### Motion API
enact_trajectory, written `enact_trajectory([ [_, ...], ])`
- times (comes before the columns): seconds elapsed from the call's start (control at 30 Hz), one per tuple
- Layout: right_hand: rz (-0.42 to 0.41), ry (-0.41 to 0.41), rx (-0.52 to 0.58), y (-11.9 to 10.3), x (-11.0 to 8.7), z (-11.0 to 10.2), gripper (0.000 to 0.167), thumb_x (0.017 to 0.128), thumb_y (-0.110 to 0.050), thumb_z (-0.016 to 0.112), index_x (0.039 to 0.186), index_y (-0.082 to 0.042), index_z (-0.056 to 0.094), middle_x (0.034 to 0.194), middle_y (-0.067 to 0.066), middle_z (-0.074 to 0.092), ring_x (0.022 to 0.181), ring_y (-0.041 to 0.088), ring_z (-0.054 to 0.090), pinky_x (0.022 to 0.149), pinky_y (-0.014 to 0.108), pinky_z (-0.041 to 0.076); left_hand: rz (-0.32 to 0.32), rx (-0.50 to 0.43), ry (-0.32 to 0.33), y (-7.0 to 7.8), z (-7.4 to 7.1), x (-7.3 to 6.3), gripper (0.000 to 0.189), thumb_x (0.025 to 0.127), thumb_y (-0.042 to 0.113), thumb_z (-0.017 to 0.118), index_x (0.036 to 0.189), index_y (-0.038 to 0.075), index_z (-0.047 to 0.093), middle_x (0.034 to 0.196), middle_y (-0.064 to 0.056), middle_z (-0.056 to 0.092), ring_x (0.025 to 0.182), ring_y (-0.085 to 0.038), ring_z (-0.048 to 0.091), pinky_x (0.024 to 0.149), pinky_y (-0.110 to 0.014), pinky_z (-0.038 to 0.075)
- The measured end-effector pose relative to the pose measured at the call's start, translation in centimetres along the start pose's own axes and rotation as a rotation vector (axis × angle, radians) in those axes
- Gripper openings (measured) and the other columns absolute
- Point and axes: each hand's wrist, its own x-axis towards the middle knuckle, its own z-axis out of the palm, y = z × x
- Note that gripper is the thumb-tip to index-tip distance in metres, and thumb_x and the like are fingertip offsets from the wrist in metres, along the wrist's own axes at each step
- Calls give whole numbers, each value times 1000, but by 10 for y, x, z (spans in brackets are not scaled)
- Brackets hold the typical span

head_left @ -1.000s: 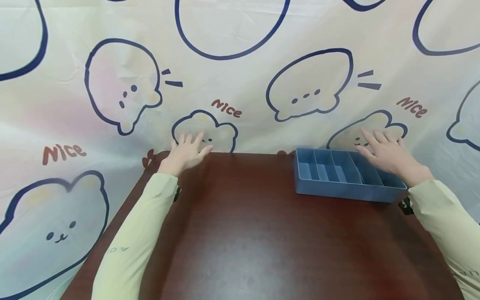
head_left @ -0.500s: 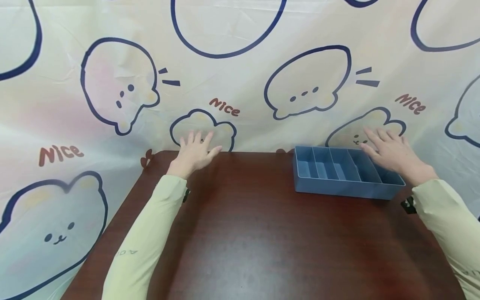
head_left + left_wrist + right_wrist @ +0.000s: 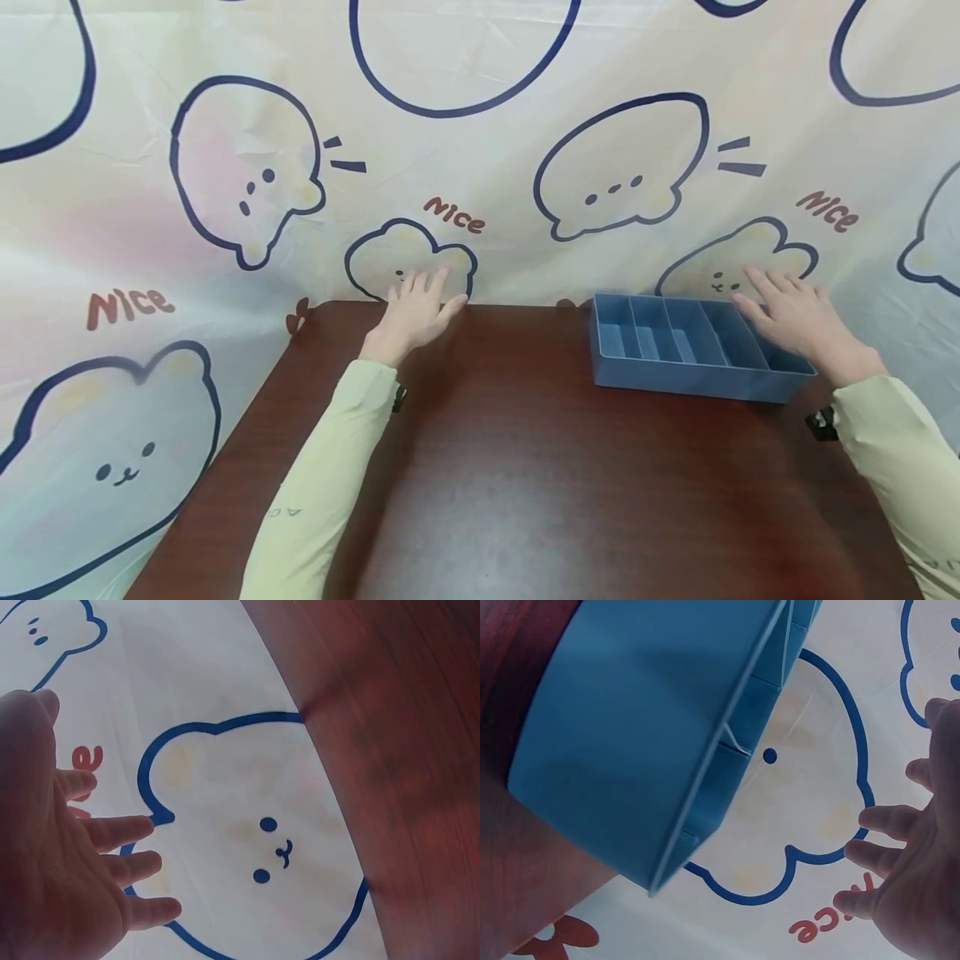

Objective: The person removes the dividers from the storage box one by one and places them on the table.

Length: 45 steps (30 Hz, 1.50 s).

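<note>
Near the far edge of the table, my left hand [image 3: 412,315] hovers with fingers spread and holds nothing. In the left wrist view the same hand [image 3: 67,862] shows its palm, fingers stretched toward the patterned cloth. My right hand [image 3: 802,321] is held over the right end of a blue divided box [image 3: 690,375], fingers extended. The right wrist view shows a gap between that hand [image 3: 907,847] and the blue box [image 3: 637,735]. Dividers split the box into several compartments; the ones in sight hold nothing, and the hand partly covers the rightmost.
A dark reddish-brown table [image 3: 510,467] spreads below both arms. Behind and to the left of it hangs a pale cloth [image 3: 495,167] printed with blue cartoon outlines and "Nice" lettering. The box stands at the table's back right.
My left hand has moved to the right along the far table edge. My right hand has shifted slightly to the right over the box. The box stays in place.
</note>
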Motion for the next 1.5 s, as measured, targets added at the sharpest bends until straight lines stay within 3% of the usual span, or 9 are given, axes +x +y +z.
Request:
enact_trajectory([
  [0.5, 16, 50, 111, 11, -10, 10, 71, 103, -48, 29, 158, -7, 7, 154, 37, 20, 139, 59, 19, 110, 72, 13, 31, -155, 36, 25, 25, 4, 74, 98, 61, 32, 156, 18, 20, 160, -14, 29, 147, -38, 24, 118, -64, 18],
  [0.83, 48, 47, 189, 19, -15, 19, 71, 104, -48, 28, 158, -7, 5, 155, 37, 16, 138, 61, 16, 107, 74, 14, 49, -224, 50, 46, 41, 4, 77, 97, 64, 31, 157, 19, 17, 161, -14, 26, 148, -35, 26, 119, -58, 21],
  [1.17, 51, 76, 220, 23, -21, 26, 71, 104, -42, 30, 156, -1, 7, 145, 44, 29, 125, 63, 33, 100, 75, 25, 41, -292, 48, 60, 48, 4, 74, 97, 60, 36, 156, 19, 20, 160, -10, 29, 147, -31, 30, 119, -55, 27],
  [1.5, 59, 61, 257, 31, -26, 34, 71, 105, -42, 30, 156, -1, 5, 153, 40, 18, 134, 63, 22, 105, 75, 18, 70, -328, 30, 81, 56, 5, 74, 97, 58, 40, 157, 20, 19, 160, -10, 29, 146, -31, 32, 116, -54, 32],
])
